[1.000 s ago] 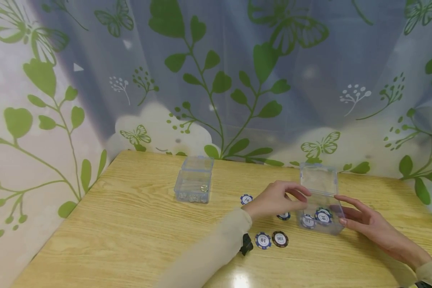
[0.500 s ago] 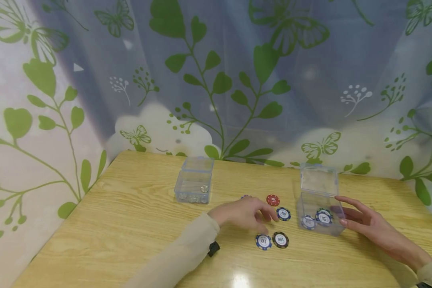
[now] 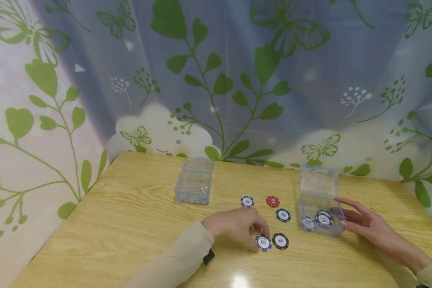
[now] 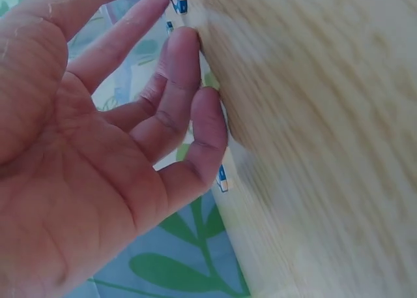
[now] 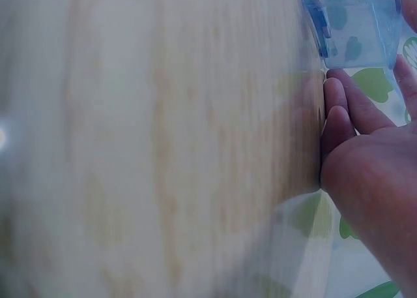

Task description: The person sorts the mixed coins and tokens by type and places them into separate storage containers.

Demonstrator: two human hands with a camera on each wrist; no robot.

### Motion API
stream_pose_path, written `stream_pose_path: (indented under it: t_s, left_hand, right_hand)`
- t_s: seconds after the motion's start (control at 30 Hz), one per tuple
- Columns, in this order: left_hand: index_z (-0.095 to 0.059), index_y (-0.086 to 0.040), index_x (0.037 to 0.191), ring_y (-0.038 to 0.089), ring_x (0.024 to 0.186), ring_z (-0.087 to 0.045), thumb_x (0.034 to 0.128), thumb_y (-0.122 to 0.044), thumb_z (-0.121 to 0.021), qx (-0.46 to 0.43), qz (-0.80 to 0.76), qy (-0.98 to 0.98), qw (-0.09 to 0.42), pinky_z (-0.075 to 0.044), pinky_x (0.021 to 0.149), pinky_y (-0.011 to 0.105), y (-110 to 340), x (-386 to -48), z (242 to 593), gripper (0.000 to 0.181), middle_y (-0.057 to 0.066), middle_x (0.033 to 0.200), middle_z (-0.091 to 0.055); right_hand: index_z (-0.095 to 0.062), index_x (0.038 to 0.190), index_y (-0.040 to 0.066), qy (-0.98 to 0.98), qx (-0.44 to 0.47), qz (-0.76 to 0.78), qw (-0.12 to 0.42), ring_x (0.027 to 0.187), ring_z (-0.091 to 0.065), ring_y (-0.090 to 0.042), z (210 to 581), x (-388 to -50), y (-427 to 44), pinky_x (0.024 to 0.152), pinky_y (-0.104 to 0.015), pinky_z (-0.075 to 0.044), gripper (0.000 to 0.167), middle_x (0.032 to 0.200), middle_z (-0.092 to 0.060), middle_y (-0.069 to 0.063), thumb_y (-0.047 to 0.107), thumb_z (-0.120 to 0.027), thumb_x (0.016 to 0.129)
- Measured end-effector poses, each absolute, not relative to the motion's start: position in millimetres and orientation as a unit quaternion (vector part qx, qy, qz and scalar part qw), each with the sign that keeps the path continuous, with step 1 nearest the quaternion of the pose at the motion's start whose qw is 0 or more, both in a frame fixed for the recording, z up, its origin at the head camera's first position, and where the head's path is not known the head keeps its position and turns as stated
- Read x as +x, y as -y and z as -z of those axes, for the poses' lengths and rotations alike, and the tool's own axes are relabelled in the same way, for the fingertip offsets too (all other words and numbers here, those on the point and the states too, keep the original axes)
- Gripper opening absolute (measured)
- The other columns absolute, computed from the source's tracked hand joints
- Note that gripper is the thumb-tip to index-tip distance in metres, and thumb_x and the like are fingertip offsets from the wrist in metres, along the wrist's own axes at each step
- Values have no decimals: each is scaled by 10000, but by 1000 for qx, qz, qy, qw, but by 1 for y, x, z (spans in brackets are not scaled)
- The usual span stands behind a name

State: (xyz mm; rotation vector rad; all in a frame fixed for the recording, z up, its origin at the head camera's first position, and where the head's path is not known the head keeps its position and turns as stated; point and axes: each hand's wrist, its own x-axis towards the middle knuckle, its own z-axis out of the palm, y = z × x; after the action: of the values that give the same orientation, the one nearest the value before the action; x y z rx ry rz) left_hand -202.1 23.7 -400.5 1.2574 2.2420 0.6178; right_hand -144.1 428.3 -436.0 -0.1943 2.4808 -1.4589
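Several poker chips lie on the wooden table. My left hand [image 3: 237,227] reaches over a blue-and-white chip marked 10 [image 3: 263,243], thumb and index fingertip at its edges; the chip is flat, and a firm pinch is not visible. In the left wrist view the other fingers are loosely bent near the table. My right hand [image 3: 372,232] rests against the right side of a clear plastic box [image 3: 322,228] with its lid raised, fingers and thumb fairly straight along that wall. Inside the box are several chips [image 3: 323,218]. The right wrist view shows the box [image 5: 355,27] beside the fingers.
Beside the left hand lie a black 100 chip [image 3: 281,241], a blue 50 chip [image 3: 283,215], a red chip [image 3: 273,201] and another blue 10 chip [image 3: 247,201]. Another clear box [image 3: 192,186], lid raised, holds coin-like pieces further left. A patterned curtain [image 3: 216,80] hangs behind.
My left hand has withdrawn from the right box and moved left and down to the near blue 10 chip. My right hand has stayed at the box.
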Motion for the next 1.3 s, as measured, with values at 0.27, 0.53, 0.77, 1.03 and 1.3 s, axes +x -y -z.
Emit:
stream_pose_path:
  t_s: [0.27, 0.53, 0.77, 1.03, 1.3]
  left_hand:
    - [-725, -225, 1112, -33, 753, -560, 812, -177, -863, 471, -198, -830, 225, -466, 770, 114, -25, -196, 400, 334, -69, 1017, -669]
    - [-702, -218, 1096, -22, 849, -561, 805, -191, -875, 458, -199, -836, 226, -466, 828, 128, -29, -195, 402, 339, -69, 1032, -645]
    - [-669, -244, 1216, 11, 983, -538, 798, -275, -880, 447, -175, -850, 217, -451, 885, 155, -28, -196, 401, 469, -82, 1076, -621]
    - [-717, -265, 1108, 8, 998, -553, 786, -268, -894, 442, -181, -850, 221, -452, 901, 154, -28, -197, 400, 367, -93, 1063, -630]
    - [-729, -228, 1058, -27, 912, -566, 785, -185, -872, 471, -178, -837, 213, -459, 837, 111, -32, -197, 402, 311, -130, 994, -660]
  right_hand:
    - [-232, 1636, 202, -852, -65, 504, 130, 1159, -447, 247, 436, -145, -429, 851, -137, -495, 623, 1301, -429, 404, 188, -520, 1084]
    - [-229, 1636, 198, -850, -73, 505, 129, 1166, -465, 232, 436, -145, -429, 856, -137, -501, 618, 1324, -421, 391, 177, -512, 1087]
    - [-240, 1633, 206, -855, -61, 498, 129, 1155, -461, 238, 438, -145, -429, 851, -139, -499, 617, 1360, -439, 334, 187, -522, 1084]
    - [-243, 1634, 209, -864, -61, 485, 125, 1150, -438, 253, 436, -146, -429, 844, -149, -503, 621, 1511, -462, 46, 200, -527, 1082]
    - [-240, 1635, 203, -857, -64, 495, 127, 1155, -451, 245, 435, -144, -428, 850, -144, -501, 623, 1334, -441, 348, 188, -526, 1082]
